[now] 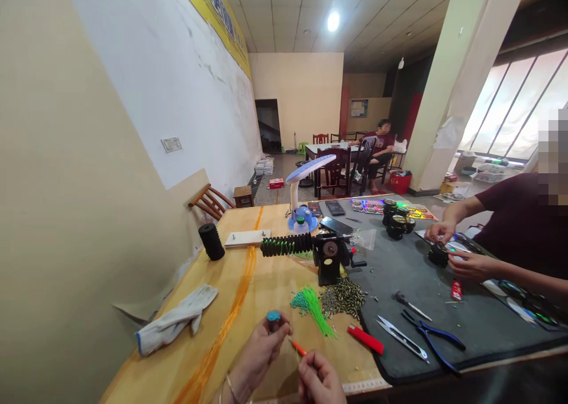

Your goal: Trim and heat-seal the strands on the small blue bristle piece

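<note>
My left hand [261, 351] is closed round a small dark cylinder with a blue top [273, 317], above the front of the wooden table. Close beside it, my right hand [318, 377] pinches a thin orange stick-like tool [297, 347], whose tip points at the left fingertips. Whether a thread runs between the hands is too fine to tell. Just beyond them lie bright green strands [318, 312], small turquoise beads [300, 300] and a heap of small brass-and-dark metal pieces [348, 298]. To the right rests a red flat-handled tool [365, 339].
A black hand-cranked winder [329, 256] stands mid-table, its ridged shaft wound with green line. Thread snips [403, 339] and blue-handled pliers [437, 336] lie on the grey mat [399, 291]. A white glove [177, 320] lies left. A co-worker's hands [457, 253] hold a black spool at right.
</note>
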`<state>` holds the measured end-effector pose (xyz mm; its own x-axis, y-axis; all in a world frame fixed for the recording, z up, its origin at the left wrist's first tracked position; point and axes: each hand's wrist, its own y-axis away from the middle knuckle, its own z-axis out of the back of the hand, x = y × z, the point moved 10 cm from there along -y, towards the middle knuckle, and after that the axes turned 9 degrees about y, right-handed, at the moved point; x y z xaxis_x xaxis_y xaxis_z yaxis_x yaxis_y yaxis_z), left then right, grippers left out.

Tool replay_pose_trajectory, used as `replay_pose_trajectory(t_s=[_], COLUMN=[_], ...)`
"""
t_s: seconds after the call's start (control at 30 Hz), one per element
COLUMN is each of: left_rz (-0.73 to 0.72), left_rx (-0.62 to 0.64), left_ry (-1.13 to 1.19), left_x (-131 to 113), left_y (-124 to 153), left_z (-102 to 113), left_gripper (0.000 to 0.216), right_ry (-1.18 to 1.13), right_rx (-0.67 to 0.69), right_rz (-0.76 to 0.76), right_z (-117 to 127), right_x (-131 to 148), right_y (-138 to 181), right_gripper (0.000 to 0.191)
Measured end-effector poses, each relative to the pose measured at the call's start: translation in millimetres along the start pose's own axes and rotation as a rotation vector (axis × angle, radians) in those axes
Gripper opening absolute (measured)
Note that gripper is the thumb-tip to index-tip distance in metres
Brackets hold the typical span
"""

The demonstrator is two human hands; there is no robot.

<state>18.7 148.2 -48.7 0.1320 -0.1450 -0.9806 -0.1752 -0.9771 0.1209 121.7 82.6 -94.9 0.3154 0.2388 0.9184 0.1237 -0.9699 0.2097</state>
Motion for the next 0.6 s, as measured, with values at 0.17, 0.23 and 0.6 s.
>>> replay_pose_trajectory(t_s=[0.17,0.23,0.6], left_rz=[0.200,0.230,0.131], left_rx=[-0.081,-0.085,0.003], left_ry=[0.498,0.628,0.641], left_x=[19.2,19.2,4.5], left_y=[31.5,37.9,43.5], left_z=[-6.6,-14.4,-22.0], left_gripper=[0.056,0.053,0.046], right_ry=[-0.083,-0.109,-0.202], right_rx=[0.025,0.029,0.076], right_rz=[0.051,0.053,-0.026], right_z=[-15.0,-19.9,-23.2], right_x=[23.7,26.8,18.1], right_y=[6.4,7.9,8.0], right_gripper=[0.049,0.047,0.046])
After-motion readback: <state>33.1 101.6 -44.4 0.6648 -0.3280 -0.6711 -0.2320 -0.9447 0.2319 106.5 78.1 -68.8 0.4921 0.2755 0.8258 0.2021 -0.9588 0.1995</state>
